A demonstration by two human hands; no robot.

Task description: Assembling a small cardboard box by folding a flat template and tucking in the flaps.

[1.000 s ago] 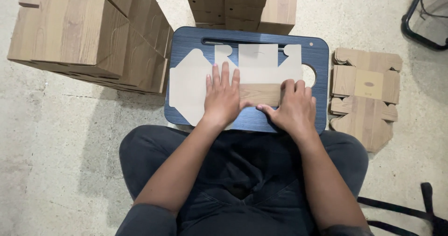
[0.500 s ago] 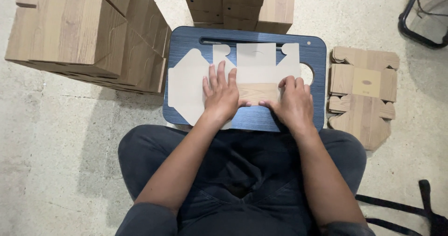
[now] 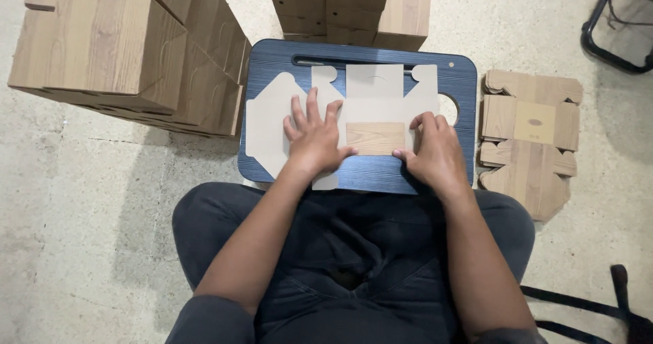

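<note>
Flat die-cut carton blank (image 3: 367,106) lies grey side up on blue lap-desk surface (image 3: 462,78), centred across lap for reach. Left hand (image 3: 314,136) spread flat, fingers released, pinning blank's left half. Right hand (image 3: 435,152) presses folded wood-grain flap (image 3: 375,138) down along its crease, fingers curled at flap edge, not clenched. Stack of flat blanks (image 3: 527,140) waits on floor just right; assembled wood-grain boxes (image 3: 129,51) piled left and ahead.
</note>
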